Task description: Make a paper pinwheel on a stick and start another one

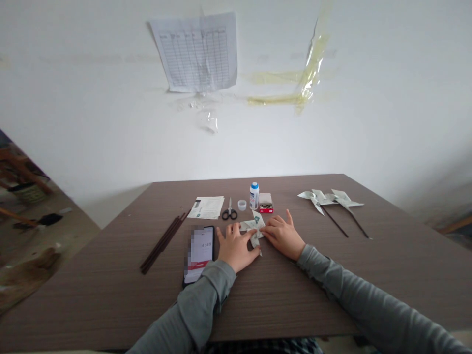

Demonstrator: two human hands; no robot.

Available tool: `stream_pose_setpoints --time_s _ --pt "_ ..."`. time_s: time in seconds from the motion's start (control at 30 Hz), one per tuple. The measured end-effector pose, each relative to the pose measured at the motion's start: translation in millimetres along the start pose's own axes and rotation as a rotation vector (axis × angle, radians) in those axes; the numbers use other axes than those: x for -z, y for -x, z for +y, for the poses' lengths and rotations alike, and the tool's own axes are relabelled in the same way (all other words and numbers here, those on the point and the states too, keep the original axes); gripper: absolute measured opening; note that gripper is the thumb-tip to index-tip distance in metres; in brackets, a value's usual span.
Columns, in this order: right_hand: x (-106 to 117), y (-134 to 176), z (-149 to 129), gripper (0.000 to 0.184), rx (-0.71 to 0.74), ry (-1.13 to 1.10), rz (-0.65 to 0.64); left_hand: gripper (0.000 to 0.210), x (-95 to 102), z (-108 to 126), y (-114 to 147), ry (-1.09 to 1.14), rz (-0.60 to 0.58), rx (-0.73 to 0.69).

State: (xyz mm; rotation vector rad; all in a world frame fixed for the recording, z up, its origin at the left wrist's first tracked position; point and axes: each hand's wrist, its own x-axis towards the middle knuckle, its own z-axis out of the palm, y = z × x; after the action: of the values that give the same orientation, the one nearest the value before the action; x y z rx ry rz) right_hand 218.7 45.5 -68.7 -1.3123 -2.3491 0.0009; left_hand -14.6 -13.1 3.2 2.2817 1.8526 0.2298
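Note:
A white paper pinwheel (257, 218) with green print lies flat on the table between my hands, its blades folded toward the middle. My left hand (236, 247) grips its left side, with the thumb and fingers pressed on the paper. From the right, my right hand (283, 237) holds the pinwheel's centre in closed fingertips, its little finger raised. Whether a pin is under those fingertips cannot be made out. Just behind the pinwheel stands an open red box (266, 208) with small metal pieces in it.
A white bottle with a blue cap (254, 197), a small clear cup (242, 205) and scissors (229, 212) stand behind my hands. Paper sheets (207, 207), brown sticks (162, 245) and a phone (201, 250) lie left. Two pinwheels on sticks (344, 198) rest at the right. A wall borders the table (280, 305).

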Motion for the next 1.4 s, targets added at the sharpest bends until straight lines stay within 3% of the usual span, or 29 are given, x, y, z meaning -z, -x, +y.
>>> stream_pose_setpoints --time_s 0.4,0.57,0.9,1.23,1.4 --pt "-1 -4 -6 0.036 -0.029 0.027 -0.036 0.061 -1.6 1 1 -0.002 0.032 -0.006" --pt "5 -2 -10 0.031 -0.017 0.013 -0.033 0.06 -3.3 1 1 0.017 0.035 -0.008" --pt "28 -3 -28 0.038 -0.088 -0.005 -0.147 0.062 -1.7 0 -2 0.025 0.017 -0.007" --pt "34 -8 -35 0.039 -0.143 0.004 -0.233 0.062 -0.6 3 -1 0.038 0.022 0.005" --pt "33 -7 -33 0.04 -0.15 0.001 -0.213 0.062 -3.7 0 -2 0.047 0.035 -0.012"
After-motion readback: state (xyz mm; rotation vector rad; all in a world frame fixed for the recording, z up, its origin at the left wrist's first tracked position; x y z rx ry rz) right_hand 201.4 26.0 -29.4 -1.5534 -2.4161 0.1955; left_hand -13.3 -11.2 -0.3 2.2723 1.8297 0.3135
